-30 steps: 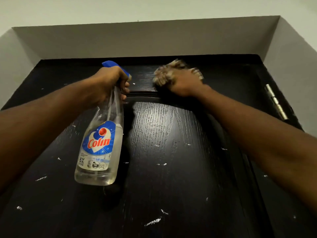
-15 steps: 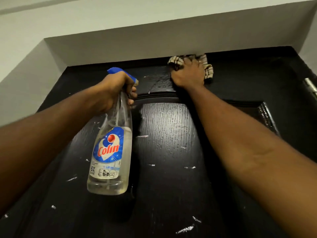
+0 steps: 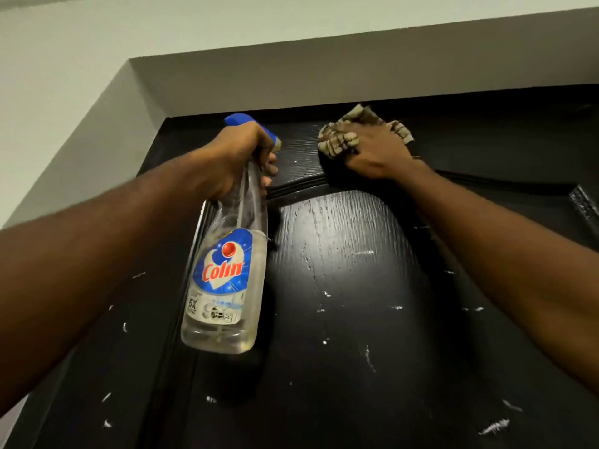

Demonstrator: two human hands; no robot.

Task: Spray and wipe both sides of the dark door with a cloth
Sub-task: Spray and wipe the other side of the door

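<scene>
The dark door (image 3: 340,303) fills the lower view, wood-grained and flecked with white paint marks. My left hand (image 3: 241,157) grips the neck of a clear spray bottle (image 3: 227,280) with a blue trigger head and a blue Colin label; the bottle hangs in front of the door's left part. My right hand (image 3: 376,150) presses a crumpled beige-and-brown checked cloth (image 3: 340,137) against the door's top rail, just above the arched panel moulding. Most of the cloth is hidden under the hand.
A grey-white wall recess (image 3: 291,72) frames the door's top and left side, close above my right hand. A raised panel moulding (image 3: 583,202) shows at the right edge.
The cloth and my right hand have slid down from the door's very top edge and slightly leftwards along the top rail. The view has swung to the right. The bottle stays held the same way.
</scene>
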